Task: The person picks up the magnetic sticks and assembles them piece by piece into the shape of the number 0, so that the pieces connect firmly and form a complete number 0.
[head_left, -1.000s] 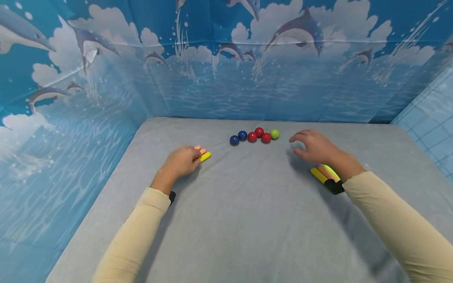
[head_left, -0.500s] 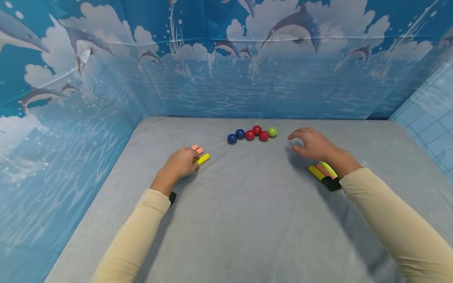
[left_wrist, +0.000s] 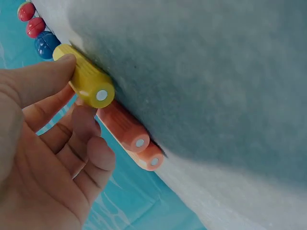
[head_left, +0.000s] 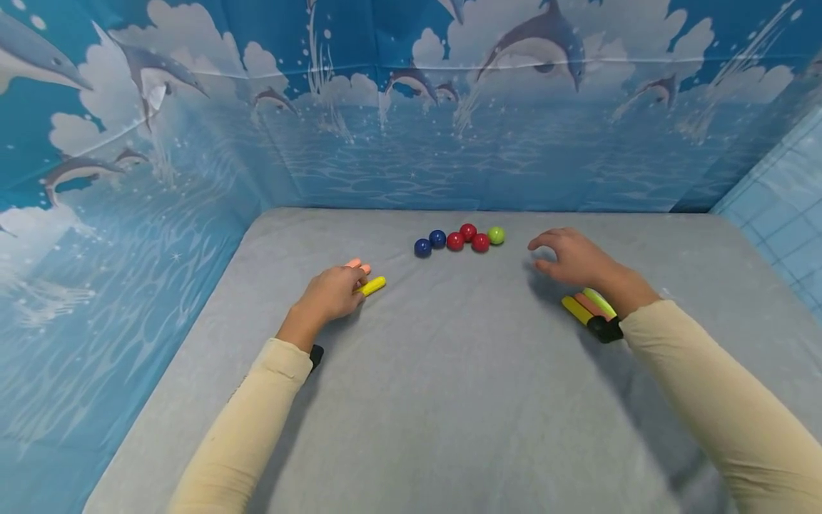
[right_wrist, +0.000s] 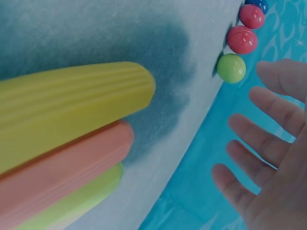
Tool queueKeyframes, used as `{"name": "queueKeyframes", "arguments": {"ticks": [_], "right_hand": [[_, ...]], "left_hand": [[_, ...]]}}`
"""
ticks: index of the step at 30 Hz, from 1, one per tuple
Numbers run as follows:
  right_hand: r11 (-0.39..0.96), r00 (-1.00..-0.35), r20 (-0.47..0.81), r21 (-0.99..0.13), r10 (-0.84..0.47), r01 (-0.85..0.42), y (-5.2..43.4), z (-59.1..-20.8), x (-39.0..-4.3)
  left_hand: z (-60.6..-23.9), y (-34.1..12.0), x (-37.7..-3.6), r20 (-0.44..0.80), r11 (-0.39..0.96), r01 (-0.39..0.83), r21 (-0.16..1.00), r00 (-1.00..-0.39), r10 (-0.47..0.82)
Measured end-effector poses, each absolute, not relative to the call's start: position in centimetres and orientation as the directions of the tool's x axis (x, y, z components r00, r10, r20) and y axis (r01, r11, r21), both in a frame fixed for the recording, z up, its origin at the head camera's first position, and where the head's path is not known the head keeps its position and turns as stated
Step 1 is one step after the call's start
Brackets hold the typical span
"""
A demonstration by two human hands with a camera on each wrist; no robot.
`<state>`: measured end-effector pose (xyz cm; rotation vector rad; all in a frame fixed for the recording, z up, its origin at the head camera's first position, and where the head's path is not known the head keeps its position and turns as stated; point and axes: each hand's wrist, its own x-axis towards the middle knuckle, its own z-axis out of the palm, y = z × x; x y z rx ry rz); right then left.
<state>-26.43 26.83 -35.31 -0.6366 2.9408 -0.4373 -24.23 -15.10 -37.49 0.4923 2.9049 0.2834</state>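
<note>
My left hand (head_left: 332, 293) pinches a yellow magnetic stick (left_wrist: 88, 79) between thumb and fingers. The stick's round end, with a pale metal dot, faces the left wrist camera. Two orange sticks (left_wrist: 125, 128) lie side by side just beyond it on the grey cloth. Over on the right, my right hand (head_left: 571, 257) hovers with fingers loosely bent and nothing in them. A lime-green ball (right_wrist: 231, 68) is the nearest ball to its fingertips. Below the right wrist are a yellow stick (head_left: 577, 310), an orange stick (head_left: 592, 307) and a lime-green stick (head_left: 600, 303), lined up together.
Three red balls (head_left: 455, 241) and two blue balls (head_left: 422, 248) form a staggered row with the lime-green one near the far edge of the grey cloth surface (head_left: 424, 400). Blue dolphin-print sheeting (head_left: 411, 157) stands behind and to the left.
The yellow stick in my left hand has shifted slightly away from the orange sticks, toward me. My right hand stays nearly where it was. The head view has tilted a little.
</note>
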Motion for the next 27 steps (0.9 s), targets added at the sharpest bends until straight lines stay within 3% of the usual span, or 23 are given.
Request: {"name": "queueKeyframes", "arguments": {"ticks": [9,27], "right_hand": [[0.883,-0.91,-0.068,-0.281,-0.408,-0.375,26.3,-34.7,-26.4],[0.863,-0.903,-0.026,-0.306,-0.43,-0.402,26.0,-36.4,-26.8]], "left_hand": [[-37.1,-13.5,-25.1,-0.064,0.897,0.368,0.246,-0.917,0.394],[-37.6,-6.0,-26.8,-0.07,0.854,0.447,0.267,-0.875,0.479]]}}
